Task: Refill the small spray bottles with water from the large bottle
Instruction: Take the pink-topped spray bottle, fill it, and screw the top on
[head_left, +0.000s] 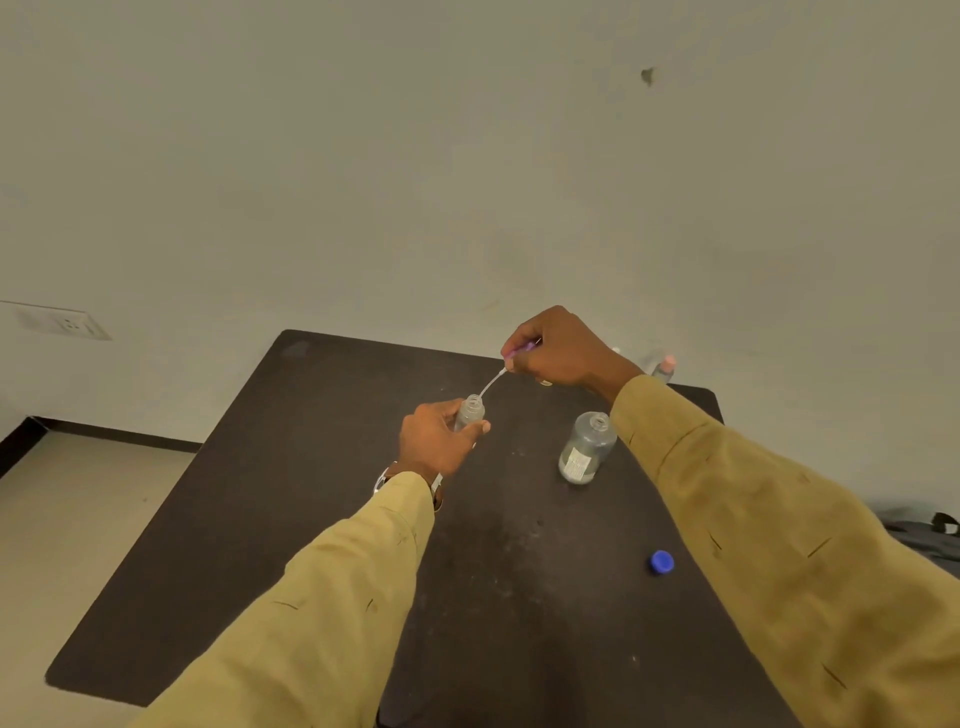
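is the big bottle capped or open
Open: the large bottle stands with a bare neck; a blue cap lies apart from it.

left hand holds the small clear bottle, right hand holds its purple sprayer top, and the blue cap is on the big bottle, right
Not quite. In the head view the round blue plastic cap lies on the dark table, apart from the large clear plastic bottle, whose neck is open. The rest holds.
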